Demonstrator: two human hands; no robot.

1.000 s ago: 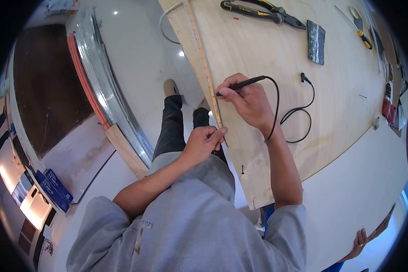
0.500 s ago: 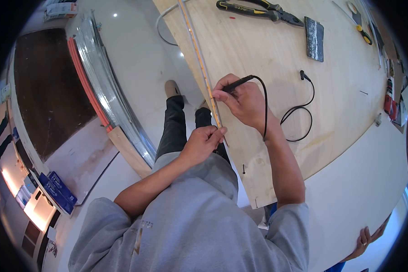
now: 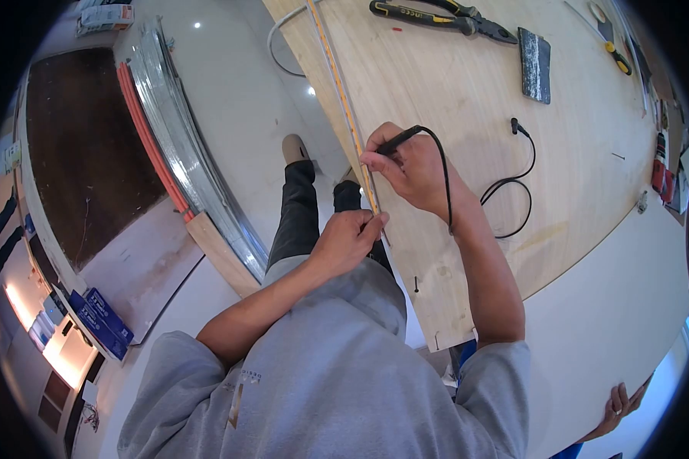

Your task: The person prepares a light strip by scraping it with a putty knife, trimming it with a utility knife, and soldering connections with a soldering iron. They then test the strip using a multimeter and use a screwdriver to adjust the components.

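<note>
- Gripping the black pen-like tool (image 3: 400,141), my right hand (image 3: 417,172) has thumb and fingers clamped around its shaft; my fingers hide the tip, so I cannot tell whether it touches anything.
- My left hand (image 3: 344,241) has thumb and forefinger pinched together on the near end of the lit strip (image 3: 334,69).
- That strip lies just left of my right fingertips, its long axis running away from me along the left edge of the wooden board (image 3: 574,168), leaning leftward at the far end.
- Both hands are at the strip: my left at its near end, my right a little farther up, the tool slanting across the strip's line from the right.
- From the tool's back end, a black cable (image 3: 445,176) arches over and drops beside my right wrist.
- Right of that forearm, a black plug (image 3: 515,125) lies on the board.
- Farther out, near the top, rest pliers (image 3: 429,15) and a dark flat piece (image 3: 534,65).
- Well apart, at lower right, is another person's hand (image 3: 617,405).
</note>
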